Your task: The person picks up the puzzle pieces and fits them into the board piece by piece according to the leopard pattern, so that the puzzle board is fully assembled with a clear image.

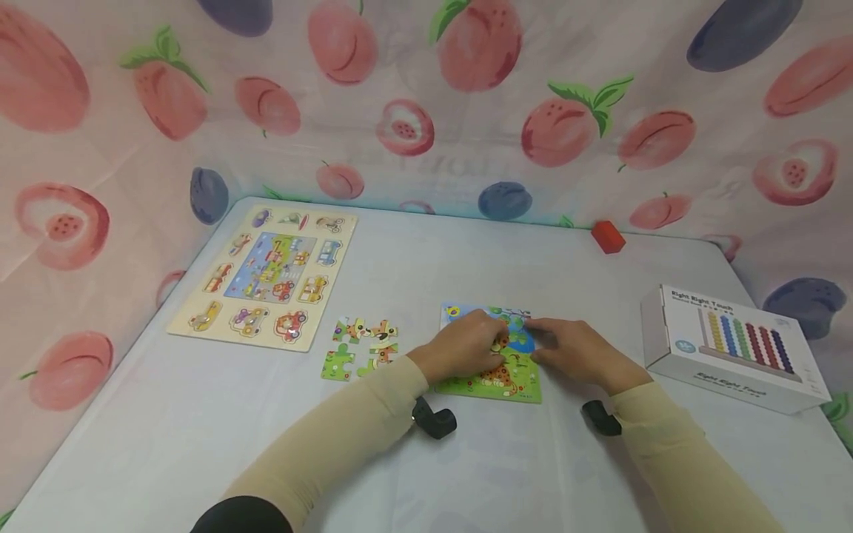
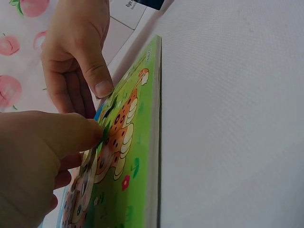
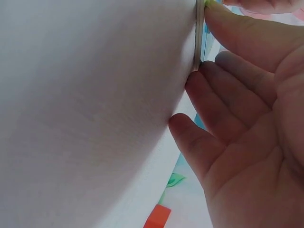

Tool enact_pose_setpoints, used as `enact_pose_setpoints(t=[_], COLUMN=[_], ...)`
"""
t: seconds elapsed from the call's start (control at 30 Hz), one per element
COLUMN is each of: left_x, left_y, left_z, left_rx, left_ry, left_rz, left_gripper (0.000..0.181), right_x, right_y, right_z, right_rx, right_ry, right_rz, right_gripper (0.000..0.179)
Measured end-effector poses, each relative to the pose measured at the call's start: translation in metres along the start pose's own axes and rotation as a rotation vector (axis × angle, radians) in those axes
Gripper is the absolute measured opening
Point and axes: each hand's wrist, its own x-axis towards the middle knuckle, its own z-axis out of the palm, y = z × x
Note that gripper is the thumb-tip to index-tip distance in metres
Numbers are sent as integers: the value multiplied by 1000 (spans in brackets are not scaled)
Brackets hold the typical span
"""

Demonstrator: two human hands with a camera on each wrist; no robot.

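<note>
A green and blue jigsaw puzzle board (image 1: pixel 526 389) with spotted cartoon leopards lies in the middle of the table. Over its centre my left hand (image 1: pixel 466 344) has its fingers curled, and thumb and forefinger pinch a puzzle piece (image 1: pixel 500 343) at the board's surface; the hand covers most of this piece. In the left wrist view, a dark gap shows in the picture beside the thumb (image 2: pixel 95 135). On the board's right side, my right hand (image 1: pixel 576 352) rests with loosely extended fingers at the edge, its thumb (image 3: pixel 237 28) on the top face.
Several loose puzzle pieces (image 1: pixel 338 363) lie left of the board. A wooden vehicle puzzle (image 1: pixel 200 289) is at the back left. A white box (image 1: pixel 726 370) stands at the right, and a red block (image 1: pixel 608 237) near the back edge. Patterned cloth (image 1: pixel 466 163) hangs behind the table.
</note>
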Motion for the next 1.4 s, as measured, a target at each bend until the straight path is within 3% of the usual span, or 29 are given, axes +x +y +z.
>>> enact_pose_setpoints(t=[0.53,1.17,1.4], left_x=[0,1,1], left_y=[4,1,0], left_z=[1,3,4], left_rx=[85,-24,-13], left_ry=[8,7,0], left_rz=[0,-11,-17], left_gripper=[32,34,32], right_x=[0,1,2], right_y=[3,0,0], right_z=[1,2,3], right_rx=[14,-17,-5], right_ry=[24,38,35], right_rz=[-29,-44,-43], right_gripper=[59,59,60])
